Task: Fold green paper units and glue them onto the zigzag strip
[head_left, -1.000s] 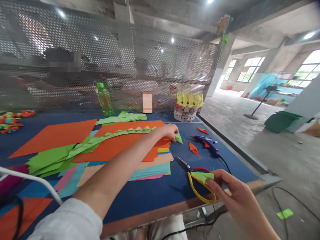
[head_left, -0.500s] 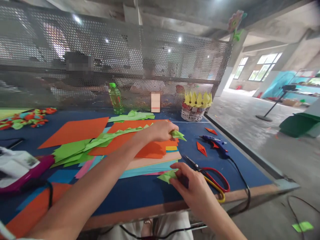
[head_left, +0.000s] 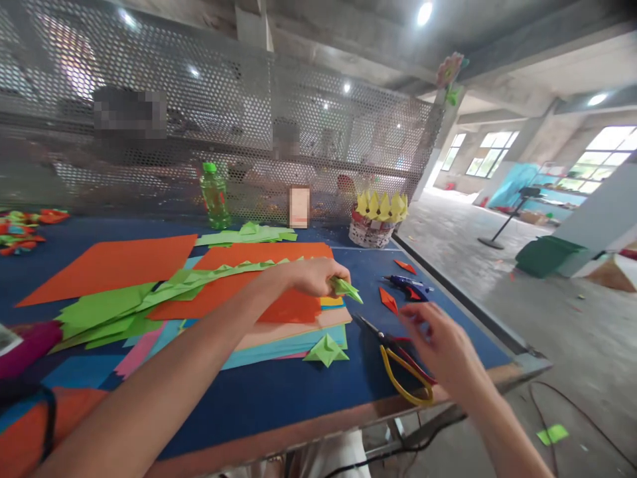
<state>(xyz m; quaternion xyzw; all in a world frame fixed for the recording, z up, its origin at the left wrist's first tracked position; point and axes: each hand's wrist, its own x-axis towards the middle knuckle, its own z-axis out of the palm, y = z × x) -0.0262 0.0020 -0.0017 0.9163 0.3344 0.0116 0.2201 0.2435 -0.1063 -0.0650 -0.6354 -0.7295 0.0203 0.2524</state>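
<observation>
Left hand (head_left: pixel 322 275) gripping one green fold (head_left: pixel 350 291), right hand (head_left: pixel 442 342) seemingly apart, two orange folds (head_left: pixel 387 300)

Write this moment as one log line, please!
left hand: holding green paper; right hand: nothing seen held, near orange piece; folded green piece: left of scissors

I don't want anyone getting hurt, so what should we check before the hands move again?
1. Left hand has hold of its folded green paper: ok.
2. Second folded green piece lies in view, out of both hands: ok.
3. Yellow handle of the scissors kept back from the table's front edge: not ok, it reaches the edge.
4. Right hand apart from the scissors: cannot tell, they overlap in view.
5. Glue gun cool: cannot tell.
</observation>
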